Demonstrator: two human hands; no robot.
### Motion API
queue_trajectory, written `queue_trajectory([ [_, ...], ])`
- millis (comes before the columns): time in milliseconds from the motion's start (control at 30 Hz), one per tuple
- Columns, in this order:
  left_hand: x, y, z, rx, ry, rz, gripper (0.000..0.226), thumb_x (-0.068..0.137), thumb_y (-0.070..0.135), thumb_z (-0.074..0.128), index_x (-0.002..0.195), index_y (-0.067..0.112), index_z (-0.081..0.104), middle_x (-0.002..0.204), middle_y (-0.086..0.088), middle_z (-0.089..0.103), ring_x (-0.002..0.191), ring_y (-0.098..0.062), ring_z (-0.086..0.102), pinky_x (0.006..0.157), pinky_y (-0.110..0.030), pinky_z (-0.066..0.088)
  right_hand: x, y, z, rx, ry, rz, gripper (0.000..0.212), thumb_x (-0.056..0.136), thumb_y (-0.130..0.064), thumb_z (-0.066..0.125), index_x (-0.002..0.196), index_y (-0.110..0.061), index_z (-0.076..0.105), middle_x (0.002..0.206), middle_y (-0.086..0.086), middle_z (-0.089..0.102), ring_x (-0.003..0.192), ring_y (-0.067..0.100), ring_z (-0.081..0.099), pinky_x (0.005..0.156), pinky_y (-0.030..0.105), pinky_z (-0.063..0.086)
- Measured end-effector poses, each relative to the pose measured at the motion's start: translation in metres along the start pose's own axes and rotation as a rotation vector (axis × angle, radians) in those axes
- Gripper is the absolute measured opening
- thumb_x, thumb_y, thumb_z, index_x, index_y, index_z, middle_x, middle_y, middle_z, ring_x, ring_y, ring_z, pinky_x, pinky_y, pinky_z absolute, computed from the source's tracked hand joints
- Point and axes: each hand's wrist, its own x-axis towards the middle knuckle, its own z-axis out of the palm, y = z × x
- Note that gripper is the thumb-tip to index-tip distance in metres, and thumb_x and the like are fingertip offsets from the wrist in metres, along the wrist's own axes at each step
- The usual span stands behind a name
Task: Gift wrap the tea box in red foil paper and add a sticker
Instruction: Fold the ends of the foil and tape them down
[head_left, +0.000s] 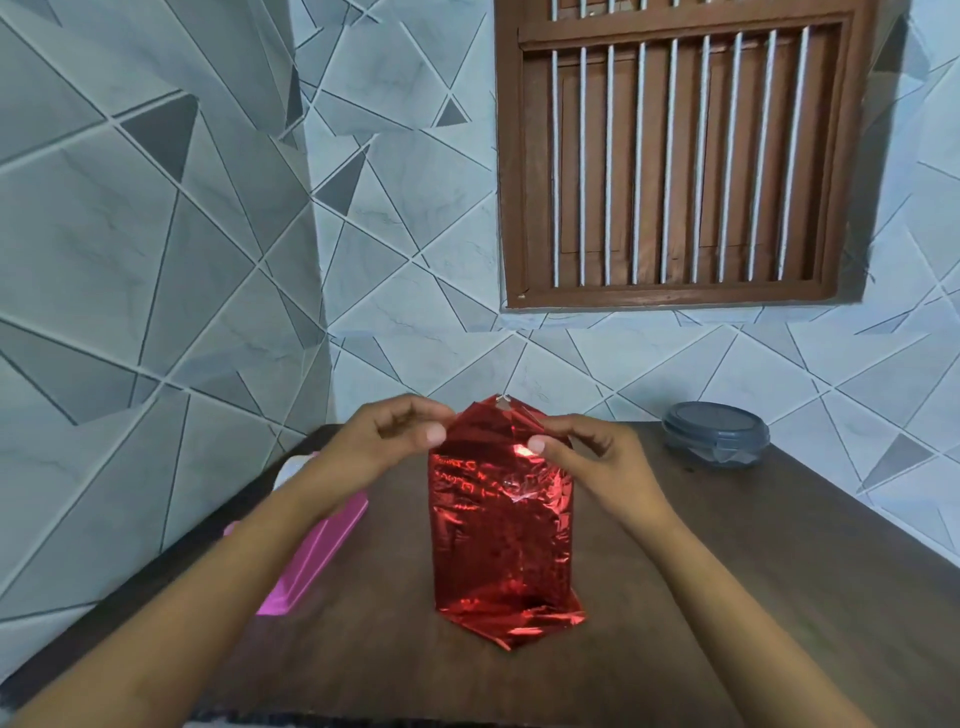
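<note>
The tea box (501, 530), covered in shiny red foil paper, lies on the brown table (727, 571) with its long side running away from me. Its far end comes to a folded point, and loose foil sticks out at the near end. My left hand (395, 441) pinches the foil at the far left corner. My right hand (582, 457) pinches the foil at the far right corner, thumb pressed on the top face. No sticker is visible.
Pink foil paper (317, 561) lies on the table's left side, partly under my left forearm. A grey lidded round container (714, 434) stands at the back right. A tiled wall and a barred wooden window rise right behind the table.
</note>
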Motion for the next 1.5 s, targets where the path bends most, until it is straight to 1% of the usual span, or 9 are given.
queue_trajectory([
  [67,-0.002,-0.009,0.007,-0.009,-0.008,0.008,0.049,0.063,0.039,0.079,0.1,0.009,0.069,0.101,-0.004,0.072,0.093,-0.011,0.067,0.083,-0.018,0.05,0.003,-0.003,0.004,-0.008,0.022,-0.008,0.002,0.078,-0.015,0.074,0.077,-0.014,0.074,0.07,-0.001,0.071,0.068,0.005,0.061,0.069,0.021,0.046],
  [233,0.013,-0.014,0.02,0.03,0.128,0.016,0.004,0.078,0.011,0.072,0.076,0.007,0.07,0.071,0.004,0.071,0.067,-0.002,0.062,0.068,-0.011,0.046,0.021,-0.005,0.006,-0.032,0.082,0.084,0.009,0.077,-0.014,0.075,0.071,-0.008,0.072,0.072,0.029,0.065,0.061,0.02,0.054,0.064,0.031,0.041],
  [333,0.021,-0.014,0.025,-0.025,0.211,-0.029,0.01,0.08,0.01,0.07,0.07,0.007,0.067,0.06,0.009,0.065,0.059,0.001,0.056,0.063,-0.009,0.042,0.027,-0.008,0.007,-0.007,0.103,0.154,0.009,0.077,-0.013,0.075,0.069,-0.01,0.072,0.068,0.018,0.07,0.061,0.019,0.059,0.065,0.03,0.045],
  [467,0.023,-0.017,0.027,-0.148,0.275,-0.099,0.008,0.082,0.011,0.069,0.078,0.005,0.07,0.069,0.0,0.069,0.065,-0.006,0.06,0.07,-0.016,0.047,0.023,-0.01,0.006,0.14,0.241,0.177,0.012,0.086,-0.015,0.065,0.076,-0.016,0.072,0.067,-0.005,0.071,0.063,0.004,0.064,0.067,0.016,0.05],
  [667,0.017,-0.02,0.027,-0.261,0.318,-0.082,0.011,0.081,0.016,0.07,0.091,0.01,0.073,0.088,-0.003,0.074,0.083,-0.013,0.066,0.087,-0.027,0.05,0.0,-0.004,-0.002,-0.048,0.067,0.125,0.026,0.068,-0.033,0.076,0.086,-0.015,0.074,0.09,-0.005,0.074,0.09,0.008,0.067,0.085,0.022,0.05],
  [833,0.001,-0.028,0.018,-0.223,0.226,-0.01,0.032,0.07,0.014,0.078,0.099,0.002,0.07,0.109,-0.009,0.07,0.108,-0.023,0.063,0.099,-0.032,0.046,0.007,0.002,0.002,-0.051,0.069,0.089,0.017,0.08,-0.015,0.073,0.071,-0.001,0.068,0.07,0.016,0.066,0.066,0.009,0.057,0.071,0.028,0.044],
  [1033,0.015,-0.021,0.024,-0.151,0.294,-0.057,0.001,0.077,0.009,0.071,0.078,0.008,0.072,0.08,-0.002,0.072,0.077,-0.012,0.064,0.086,-0.03,0.048,0.012,0.001,0.008,-0.122,0.121,0.124,0.022,0.082,-0.018,0.07,0.067,-0.002,0.066,0.068,0.021,0.064,0.06,0.015,0.054,0.065,0.03,0.043],
  [1400,0.042,-0.018,0.015,0.033,0.308,-0.223,0.017,0.073,0.016,0.077,0.06,0.013,0.067,0.061,-0.002,0.065,0.063,-0.013,0.054,0.067,-0.023,0.045,0.032,-0.002,0.009,-0.427,0.136,0.134,0.014,0.08,-0.022,0.072,0.067,-0.019,0.067,0.064,-0.004,0.065,0.054,0.0,0.056,0.052,0.012,0.037],
  [1500,0.049,-0.013,0.014,0.037,0.263,-0.262,0.015,0.075,0.012,0.075,0.064,0.014,0.066,0.057,0.004,0.062,0.059,-0.007,0.053,0.055,-0.013,0.043,0.037,0.0,0.008,-0.4,0.155,0.192,0.014,0.078,-0.024,0.075,0.069,-0.018,0.065,0.083,-0.003,0.064,0.077,0.01,0.06,0.068,0.02,0.042],
])
